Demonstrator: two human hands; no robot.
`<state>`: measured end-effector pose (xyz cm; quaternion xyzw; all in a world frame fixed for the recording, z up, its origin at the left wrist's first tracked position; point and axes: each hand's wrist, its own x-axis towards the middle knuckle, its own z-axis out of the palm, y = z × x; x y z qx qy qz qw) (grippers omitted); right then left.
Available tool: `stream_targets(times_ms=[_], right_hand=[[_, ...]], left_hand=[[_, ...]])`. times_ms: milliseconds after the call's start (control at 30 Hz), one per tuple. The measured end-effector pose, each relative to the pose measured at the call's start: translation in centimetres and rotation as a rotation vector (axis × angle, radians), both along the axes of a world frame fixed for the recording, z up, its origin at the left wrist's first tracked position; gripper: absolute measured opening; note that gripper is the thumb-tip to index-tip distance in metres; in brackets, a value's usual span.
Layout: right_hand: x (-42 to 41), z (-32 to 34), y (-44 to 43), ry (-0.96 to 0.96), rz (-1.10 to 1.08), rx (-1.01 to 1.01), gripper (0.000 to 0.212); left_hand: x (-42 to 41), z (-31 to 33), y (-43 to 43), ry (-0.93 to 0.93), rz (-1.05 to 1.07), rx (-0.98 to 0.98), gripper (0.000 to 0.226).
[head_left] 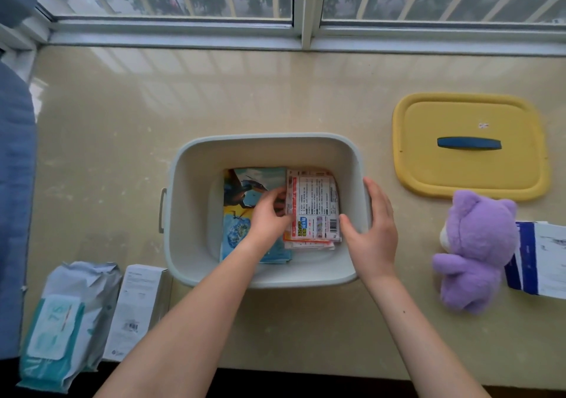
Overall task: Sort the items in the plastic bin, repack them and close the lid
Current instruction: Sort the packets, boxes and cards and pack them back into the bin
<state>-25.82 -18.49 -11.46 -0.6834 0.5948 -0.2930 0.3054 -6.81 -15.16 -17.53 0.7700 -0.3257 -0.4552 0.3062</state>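
Note:
A pale grey plastic bin [196, 164] stands open in the middle of the counter. On its floor lie a blue picture book [242, 183] at the left and a stack of white and orange printed packets [315, 201] at the right. My left hand [269, 213] is inside the bin, its fingers curled round the left edge of the packet stack. My right hand [372, 229] rests over the bin's right rim, thumb at the packets' right edge. The yellow lid [468, 170] with a dark blue handle lies flat to the right.
A purple plush bear [477, 250] lies right of the bin, next to a white and blue package [542, 259]. A wet-wipes pack [64, 324] and a white box [137, 308] lie at the front left. A window frame runs along the back; blue fabric hangs at the far left.

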Motion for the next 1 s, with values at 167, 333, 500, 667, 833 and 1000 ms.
stream_targets(times_ms=[167,333,500,667,833,1000], right_hand=[[0.1,0.1,0.0,-0.014,-0.005,0.011,0.071],[0.0,0.0,0.0,-0.006,-0.01,0.011,0.071],[0.0,-0.1,0.0,0.006,-0.003,0.006,0.071],[0.2,0.4,0.0,0.038,0.02,0.05,0.07],[0.0,4.7,0.0,0.193,0.112,0.059,0.061],[-0.8,12.8,1.8,0.249,0.237,-0.125,0.055]], left_hand=[[0.0,0.2,0.2,-0.056,0.011,0.084,0.049],[-0.7,0.0,0.0,0.009,-0.07,0.054,0.049],[-0.5,0.2,0.3,0.013,-0.068,0.067,0.051],[0.2,3.0,1.4,-0.132,-0.135,0.081,0.053],[1.6,10.3,3.7,-0.446,-0.331,-0.02,0.048],[2.6,20.3,7.1,-0.783,-0.432,-0.281,0.045]])
